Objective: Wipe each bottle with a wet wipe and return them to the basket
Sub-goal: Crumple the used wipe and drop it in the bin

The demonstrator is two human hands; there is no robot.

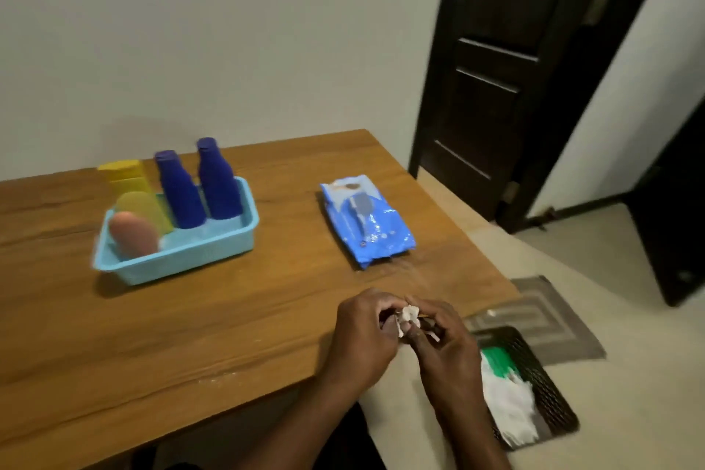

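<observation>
A light blue basket (213, 246) stands on the wooden table (190, 317) at the left. In it stand two dark blue bottles (179, 195) (218, 183), two yellow bottles (127, 174) (143, 208) and a pink one (133, 233). To the right of the basket lies a blue pack of wet wipes (366, 221). Near the table's front right edge, my left hand (362, 336) and my right hand (446, 347) meet and both pinch a small crumpled white wipe (409, 317) between their fingers.
A black bin (534, 382) with white and green waste stands on the floor beside the table, below my right hand. A grey mat (553, 317) lies behind it. A dark door (515, 69) is at the right, and a pale wall backs the table.
</observation>
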